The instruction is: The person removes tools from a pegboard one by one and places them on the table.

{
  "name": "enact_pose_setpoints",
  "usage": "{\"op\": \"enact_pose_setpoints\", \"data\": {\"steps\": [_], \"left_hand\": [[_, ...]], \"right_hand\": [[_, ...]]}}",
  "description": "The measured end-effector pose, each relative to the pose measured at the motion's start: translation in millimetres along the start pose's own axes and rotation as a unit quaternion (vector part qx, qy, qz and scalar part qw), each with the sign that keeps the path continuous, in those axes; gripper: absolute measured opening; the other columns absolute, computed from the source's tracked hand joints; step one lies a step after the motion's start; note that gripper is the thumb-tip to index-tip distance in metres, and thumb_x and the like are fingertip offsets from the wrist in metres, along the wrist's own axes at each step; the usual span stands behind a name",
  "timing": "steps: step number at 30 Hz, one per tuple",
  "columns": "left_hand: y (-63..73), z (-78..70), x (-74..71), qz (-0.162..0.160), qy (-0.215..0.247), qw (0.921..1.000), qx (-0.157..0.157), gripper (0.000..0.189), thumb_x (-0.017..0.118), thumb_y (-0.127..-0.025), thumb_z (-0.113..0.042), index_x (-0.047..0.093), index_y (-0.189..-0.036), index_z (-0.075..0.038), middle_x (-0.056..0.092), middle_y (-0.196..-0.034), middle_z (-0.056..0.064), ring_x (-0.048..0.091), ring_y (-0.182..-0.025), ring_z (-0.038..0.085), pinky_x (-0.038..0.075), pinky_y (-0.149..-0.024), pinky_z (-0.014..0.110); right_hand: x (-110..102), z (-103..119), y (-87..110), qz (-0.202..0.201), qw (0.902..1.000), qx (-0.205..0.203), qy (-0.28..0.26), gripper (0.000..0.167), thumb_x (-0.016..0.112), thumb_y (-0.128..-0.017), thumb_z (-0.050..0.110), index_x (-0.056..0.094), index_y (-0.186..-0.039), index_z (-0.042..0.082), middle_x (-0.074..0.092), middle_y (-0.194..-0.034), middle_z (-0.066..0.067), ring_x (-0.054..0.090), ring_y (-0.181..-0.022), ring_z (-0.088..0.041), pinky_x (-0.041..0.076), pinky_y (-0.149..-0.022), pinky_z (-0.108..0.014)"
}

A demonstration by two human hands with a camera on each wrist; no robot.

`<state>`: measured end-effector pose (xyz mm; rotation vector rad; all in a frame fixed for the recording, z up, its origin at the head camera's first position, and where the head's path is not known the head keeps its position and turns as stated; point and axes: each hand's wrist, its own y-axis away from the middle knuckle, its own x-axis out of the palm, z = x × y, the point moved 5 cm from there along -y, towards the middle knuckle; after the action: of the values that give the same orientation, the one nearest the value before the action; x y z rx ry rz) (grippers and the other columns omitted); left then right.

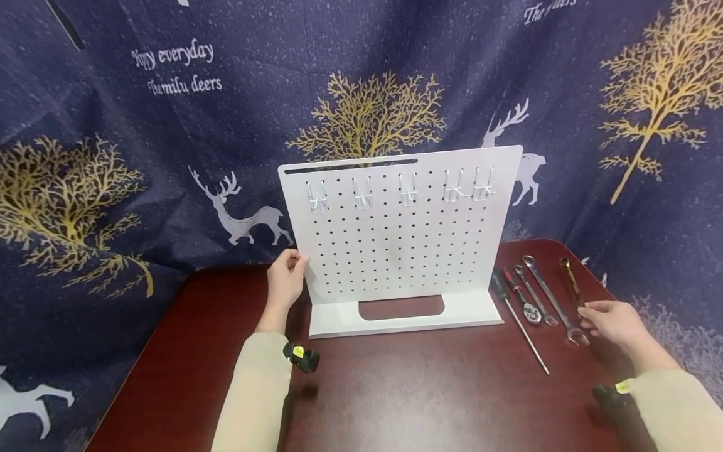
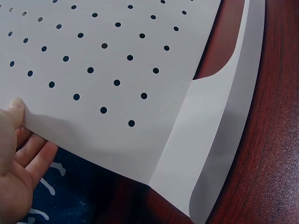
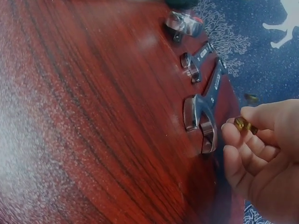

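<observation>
A white pegboard [image 1: 398, 251] stands upright on its flat base. My left hand [image 1: 286, 276] pinches its left edge; in the left wrist view the thumb [image 2: 17, 106] lies on the front and the other fingers sit behind. At the table's right side my right hand [image 1: 612, 321] pinches the near end of a slim gold-coloured wrench [image 1: 573, 279]. Thumb and fingertips hide part of that end in the right wrist view, where a bit of gold metal [image 3: 242, 124] shows between them. Closest to this hand lies a large combination wrench [image 1: 556, 302].
Left of the large wrench lie a smaller wrench [image 1: 533, 293], a ratchet [image 1: 522, 297] with a red-and-black handle, and a long screwdriver [image 1: 524, 329]. Several wire hooks [image 1: 408, 190] hang along the board's upper part. A patterned blue cloth [image 1: 243, 144] hangs behind the dark red table [image 1: 407, 383].
</observation>
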<state>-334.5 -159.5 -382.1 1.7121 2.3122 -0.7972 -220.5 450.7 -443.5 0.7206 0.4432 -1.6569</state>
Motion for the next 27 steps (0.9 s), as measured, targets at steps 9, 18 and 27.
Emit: {"op": "enact_pose_setpoints", "data": {"steps": [9, 18, 27], "left_hand": [[0.3, -2.4, -0.6, 0.002, -0.004, 1.0000, -0.001, 0.018, 0.060, -0.094, -0.021, 0.056, -0.095, -0.003, 0.066, -0.085, 0.017, 0.058, -0.069, 0.018, 0.050, -0.066, 0.029], [-1.5, -2.9, 0.0, 0.001, -0.006, 1.0000, -0.001, 0.018, 0.059, -0.094, -0.021, 0.056, -0.095, -0.004, 0.066, -0.086, 0.016, 0.057, -0.070, 0.018, 0.050, -0.068, 0.030], [-1.0, -1.5, -0.4, -0.001, -0.006, 1.0000, -0.005, 0.018, 0.060, -0.094, -0.020, 0.056, -0.095, -0.003, 0.066, -0.086, 0.016, 0.055, -0.069, 0.016, 0.050, -0.068, 0.029]], "right_hand": [[0.4, -1.4, -1.1, 0.005, 0.9999, 0.005, 0.014, 0.048, 0.045, -0.095, 0.013, 0.040, -0.117, -0.029, 0.068, -0.077, -0.014, 0.059, -0.060, 0.001, 0.053, -0.055, -0.026], [2.7, 0.9, -4.6, -0.018, 0.9988, -0.006, 0.045, 0.042, 0.047, -0.094, 0.011, 0.047, -0.115, -0.026, 0.068, -0.072, -0.014, 0.058, -0.060, -0.004, 0.051, -0.052, -0.025], [-5.0, 5.2, -2.8, -0.074, 0.9891, -0.026, 0.125, 0.036, 0.051, -0.094, 0.016, 0.058, -0.110, -0.016, 0.068, -0.080, -0.024, 0.054, -0.062, -0.008, 0.042, -0.055, -0.029]]}}
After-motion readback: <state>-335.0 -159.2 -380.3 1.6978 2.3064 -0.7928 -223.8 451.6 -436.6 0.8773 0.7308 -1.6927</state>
